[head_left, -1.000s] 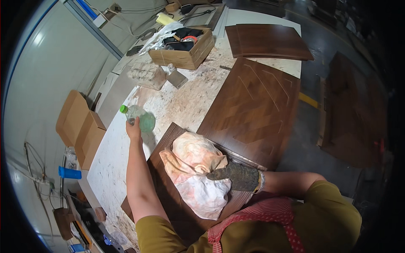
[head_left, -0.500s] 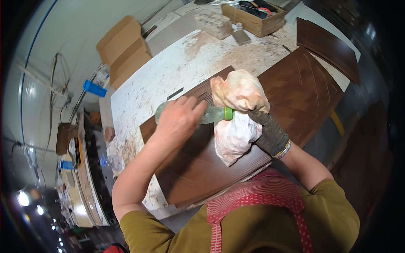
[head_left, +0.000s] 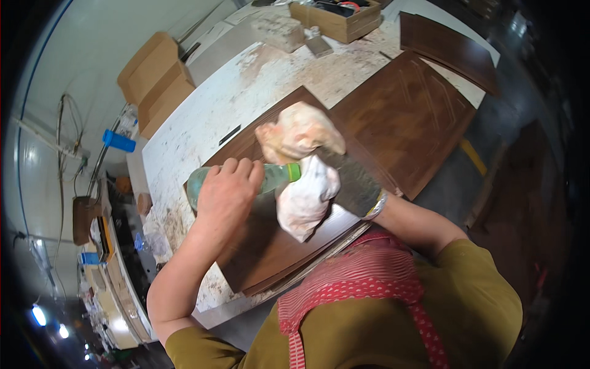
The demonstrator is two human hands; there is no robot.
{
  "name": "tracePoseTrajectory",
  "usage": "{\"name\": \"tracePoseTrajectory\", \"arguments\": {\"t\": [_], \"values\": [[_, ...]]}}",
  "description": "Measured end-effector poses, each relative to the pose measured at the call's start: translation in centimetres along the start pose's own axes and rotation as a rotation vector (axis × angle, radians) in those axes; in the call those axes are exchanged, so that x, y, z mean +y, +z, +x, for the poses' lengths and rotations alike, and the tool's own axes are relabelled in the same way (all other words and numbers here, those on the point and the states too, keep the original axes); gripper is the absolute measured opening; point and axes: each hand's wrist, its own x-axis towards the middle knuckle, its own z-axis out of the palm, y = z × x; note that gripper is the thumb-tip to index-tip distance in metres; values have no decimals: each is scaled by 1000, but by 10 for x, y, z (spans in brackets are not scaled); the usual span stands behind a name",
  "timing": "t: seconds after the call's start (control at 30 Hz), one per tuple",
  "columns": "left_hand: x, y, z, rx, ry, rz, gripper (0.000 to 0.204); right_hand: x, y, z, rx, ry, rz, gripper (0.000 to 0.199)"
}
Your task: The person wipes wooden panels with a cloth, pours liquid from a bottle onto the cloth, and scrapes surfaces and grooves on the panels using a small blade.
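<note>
My bare left hand (head_left: 226, 190) grips a clear plastic bottle (head_left: 270, 176) with a green cap, held sideways so the cap points into a stained white and orange rag (head_left: 301, 160). My right hand (head_left: 353, 181), in a dark glove, holds that rag bunched up against the bottle's mouth. Both hands hover above a dark brown wooden panel (head_left: 270, 252) that lies on the stained white workbench (head_left: 196, 132).
A second dark panel (head_left: 409, 117) lies to the right, a third (head_left: 445, 49) at the far right corner. A wooden box of tools (head_left: 338, 18) and a pale block (head_left: 276, 31) sit at the bench's far end. Cardboard boxes (head_left: 153, 80) stand left of the bench.
My left hand picked the bottle up from the bench and brought it to the rag. My right hand lifted the rag off the panel and bunched it against the cap.
</note>
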Motion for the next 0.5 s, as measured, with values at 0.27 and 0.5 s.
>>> {"name": "tracePoseTrajectory", "arguments": {"t": [0.27, 0.5], "values": [[-9, -13, 2, -11, 12, 47, 28, -34, 2, 6, -63, 150, 429, 43], [-20, -5, 3, 9, -3, 40, 21, -56, 9, 1, -90, 261, 367, 40]]}}
